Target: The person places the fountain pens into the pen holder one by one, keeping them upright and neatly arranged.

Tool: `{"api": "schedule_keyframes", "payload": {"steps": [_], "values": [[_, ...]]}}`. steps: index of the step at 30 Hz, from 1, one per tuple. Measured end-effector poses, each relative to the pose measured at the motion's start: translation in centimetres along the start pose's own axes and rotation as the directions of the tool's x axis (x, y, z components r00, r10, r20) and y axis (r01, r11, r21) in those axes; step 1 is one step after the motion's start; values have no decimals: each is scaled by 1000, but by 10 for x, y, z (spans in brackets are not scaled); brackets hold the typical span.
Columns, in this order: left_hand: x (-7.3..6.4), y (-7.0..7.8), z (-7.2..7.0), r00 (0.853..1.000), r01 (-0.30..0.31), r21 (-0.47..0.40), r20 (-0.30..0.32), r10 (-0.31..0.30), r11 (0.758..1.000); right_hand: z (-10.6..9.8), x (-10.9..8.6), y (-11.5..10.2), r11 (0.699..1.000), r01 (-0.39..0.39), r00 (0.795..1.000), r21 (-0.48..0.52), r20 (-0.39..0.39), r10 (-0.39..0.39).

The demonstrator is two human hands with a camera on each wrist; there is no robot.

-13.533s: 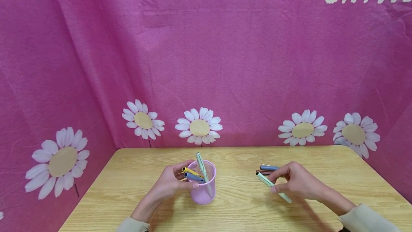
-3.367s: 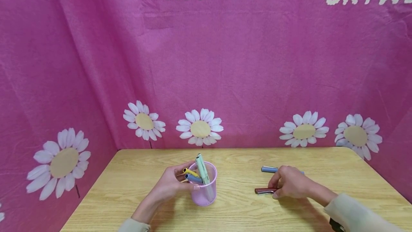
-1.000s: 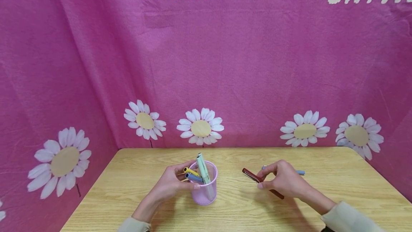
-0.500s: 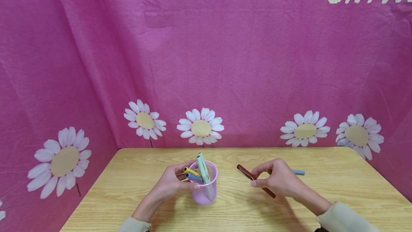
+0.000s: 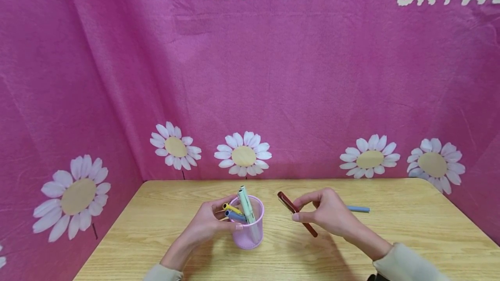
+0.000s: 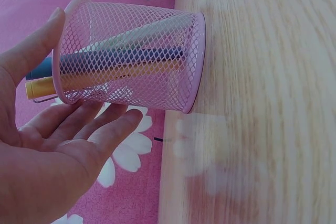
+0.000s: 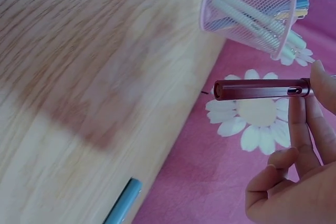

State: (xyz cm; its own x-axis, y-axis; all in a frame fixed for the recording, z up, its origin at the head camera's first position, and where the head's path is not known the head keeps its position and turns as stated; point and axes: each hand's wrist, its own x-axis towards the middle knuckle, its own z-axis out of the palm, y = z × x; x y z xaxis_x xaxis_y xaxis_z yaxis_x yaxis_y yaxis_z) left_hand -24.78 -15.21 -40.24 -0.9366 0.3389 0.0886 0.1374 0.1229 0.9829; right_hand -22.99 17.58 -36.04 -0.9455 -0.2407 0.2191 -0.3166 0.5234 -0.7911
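Observation:
My left hand (image 5: pixel 208 222) holds a pink mesh pen cup (image 5: pixel 247 238) that stands on the table, thumb at the rim and fingers round the far side. Inside the cup lean two mint-green pens (image 5: pixel 246 205), a yellow pen (image 5: pixel 232 207) and a blue pen (image 5: pixel 235 216). My right hand (image 5: pixel 328 215) pinches a dark red pen (image 5: pixel 310 229) between thumb and fingers, in the air to the right of the cup. In the right wrist view, the red pen's barrel (image 7: pixel 257 88) sticks out beyond the fingertips.
Another blue pen (image 5: pixel 359 209) lies on the wooden table (image 5: pixel 175 198) behind my right hand, its left part hidden. A pink cloth (image 5: pixel 304 77) with daisies hangs along the table's back edge.
A second mint pen has gone from my right hand into the cup. My right hand has since lifted the red pen off the table and moved left. The left hand stays put.

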Motion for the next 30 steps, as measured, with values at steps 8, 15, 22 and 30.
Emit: {"api": "schedule_keyframes", "payload": {"steps": [8,15,22,30], "values": [[0,-1,0,1000,-19,-12,5,19,1000,5,4,-11,999,5,1000,33,-23,-4],[1,-1,-1,1000,-27,-13,11,27,1000,11,9,-22,998,-2,999,59,-36,4],[1,-1,0,1000,-18,-8,6,18,1000,16,15,-32,995,41,999,93,-31,-38],[0,0,0,1000,-18,-8,5,18,1000,21,24,-46,993,41,998,115,-49,-35]]}}
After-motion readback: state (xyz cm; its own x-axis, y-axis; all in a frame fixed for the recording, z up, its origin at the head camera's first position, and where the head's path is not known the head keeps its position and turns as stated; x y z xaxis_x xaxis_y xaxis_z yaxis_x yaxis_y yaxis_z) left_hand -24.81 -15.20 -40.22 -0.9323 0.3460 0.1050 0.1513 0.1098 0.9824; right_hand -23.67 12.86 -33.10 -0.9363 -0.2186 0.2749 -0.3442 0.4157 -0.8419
